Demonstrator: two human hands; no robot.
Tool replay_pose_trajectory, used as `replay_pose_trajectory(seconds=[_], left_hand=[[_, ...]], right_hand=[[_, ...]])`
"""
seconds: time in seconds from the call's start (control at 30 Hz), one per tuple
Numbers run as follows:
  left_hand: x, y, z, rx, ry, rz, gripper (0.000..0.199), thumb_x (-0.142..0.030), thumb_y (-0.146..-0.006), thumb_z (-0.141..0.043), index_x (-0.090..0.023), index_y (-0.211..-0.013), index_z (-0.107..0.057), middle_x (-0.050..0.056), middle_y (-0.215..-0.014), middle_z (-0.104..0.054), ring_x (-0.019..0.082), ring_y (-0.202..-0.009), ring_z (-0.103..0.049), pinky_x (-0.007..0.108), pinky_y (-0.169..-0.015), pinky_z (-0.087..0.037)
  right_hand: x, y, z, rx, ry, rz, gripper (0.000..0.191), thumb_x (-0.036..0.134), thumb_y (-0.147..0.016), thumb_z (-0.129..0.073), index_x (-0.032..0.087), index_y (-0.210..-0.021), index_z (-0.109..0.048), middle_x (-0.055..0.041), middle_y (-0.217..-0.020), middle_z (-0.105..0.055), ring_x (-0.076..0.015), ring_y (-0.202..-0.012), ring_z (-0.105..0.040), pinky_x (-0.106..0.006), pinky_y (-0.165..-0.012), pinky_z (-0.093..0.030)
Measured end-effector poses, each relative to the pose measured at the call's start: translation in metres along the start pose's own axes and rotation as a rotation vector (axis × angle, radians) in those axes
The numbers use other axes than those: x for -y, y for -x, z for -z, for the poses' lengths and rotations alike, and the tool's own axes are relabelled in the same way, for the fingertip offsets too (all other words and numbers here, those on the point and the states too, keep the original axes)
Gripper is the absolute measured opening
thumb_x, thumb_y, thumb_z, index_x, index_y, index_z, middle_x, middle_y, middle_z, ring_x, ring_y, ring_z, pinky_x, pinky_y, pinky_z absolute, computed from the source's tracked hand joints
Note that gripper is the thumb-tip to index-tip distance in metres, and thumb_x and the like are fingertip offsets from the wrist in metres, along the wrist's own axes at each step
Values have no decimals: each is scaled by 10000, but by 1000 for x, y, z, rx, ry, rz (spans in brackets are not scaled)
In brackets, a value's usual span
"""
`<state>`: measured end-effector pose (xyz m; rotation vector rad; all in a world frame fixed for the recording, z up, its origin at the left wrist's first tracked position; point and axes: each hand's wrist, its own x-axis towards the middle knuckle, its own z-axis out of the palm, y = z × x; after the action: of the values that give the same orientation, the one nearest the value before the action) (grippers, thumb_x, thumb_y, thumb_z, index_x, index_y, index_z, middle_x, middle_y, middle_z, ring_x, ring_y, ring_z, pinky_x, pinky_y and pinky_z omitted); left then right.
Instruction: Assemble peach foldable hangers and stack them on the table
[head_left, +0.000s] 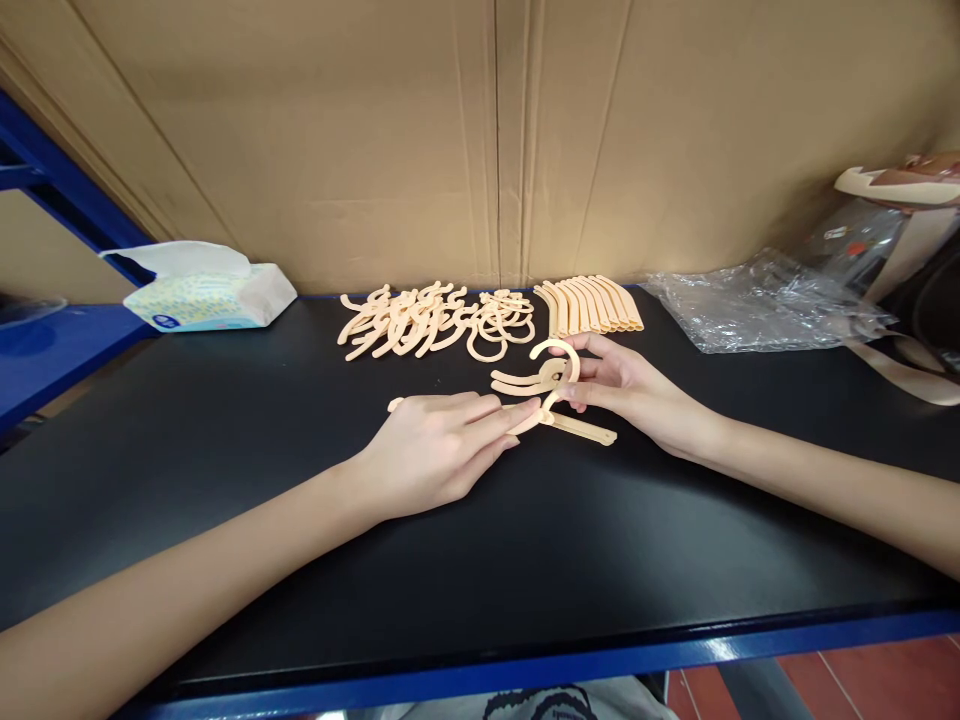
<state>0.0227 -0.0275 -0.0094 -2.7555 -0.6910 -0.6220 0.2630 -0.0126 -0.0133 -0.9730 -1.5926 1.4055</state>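
My left hand (450, 440) is closed over the arm of a cream plastic folding hanger, most of which it hides; the hanger's other arm (581, 429) sticks out to the right. My right hand (611, 375) pinches the curved hanger hook (571, 370), which rises from the middle of that hanger. Just behind the hands lies another cream piece with curved arms (517, 383), partly covered by the hook and the right fingers. Farther back are a heap of loose curved arms (405, 318), a cluster of hooks (499, 322) and a neat row of hanger arms (592, 306).
A tissue pack (210, 290) stands at the back left. Clear plastic bags (772, 300) lie at the back right beside a bag with a pale strap (900, 365). Cardboard (322, 140) walls the back of the black tabletop (480, 580), which has a blue front edge (600, 664).
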Motion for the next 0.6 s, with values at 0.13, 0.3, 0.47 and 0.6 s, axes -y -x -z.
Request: replay_pose_trajectory(seconds=[0.13,0.3,0.47,0.6], left_hand=[[-2,1,0,10,85,142,317,-235,-953,-463,-227,-1249,-577,-16,-838,-676,99,-649,-617,185,-543,-424],[-2,0,11,94,321,370,376,-188,-868,-483,-237,-1235,-542,-5,-953,-652,89,-643,-579,173,-535,-423],[7,-4,21,85,856,684,303,-217,-833,-524,-224,-1129,-461,20,-972,-607,109,-659,-588,169,-460,-449],[11,-9,22,86,1258,887,332,-227,-801,-583,-200,-1103,-446,34,-953,-591,125,-657,-574,190,-415,-482]], right_hand=[[-2,0,0,12,45,18,333,302,-814,-689,205,-1090,-530,-14,-902,-668,-162,-867,-638,-303,-768,-503],[0,6,-3,21,282,128,274,329,-837,-660,214,-1066,-561,8,-789,-638,-159,-767,-623,-326,-748,-508],[0,13,-4,-25,687,368,186,331,-898,-604,215,-1041,-623,-26,-867,-638,-164,-783,-598,-309,-706,-491],[-2,16,-3,-13,1000,482,266,381,-901,-608,200,-1094,-641,-65,-1030,-640,-206,-960,-599,-333,-800,-493]])
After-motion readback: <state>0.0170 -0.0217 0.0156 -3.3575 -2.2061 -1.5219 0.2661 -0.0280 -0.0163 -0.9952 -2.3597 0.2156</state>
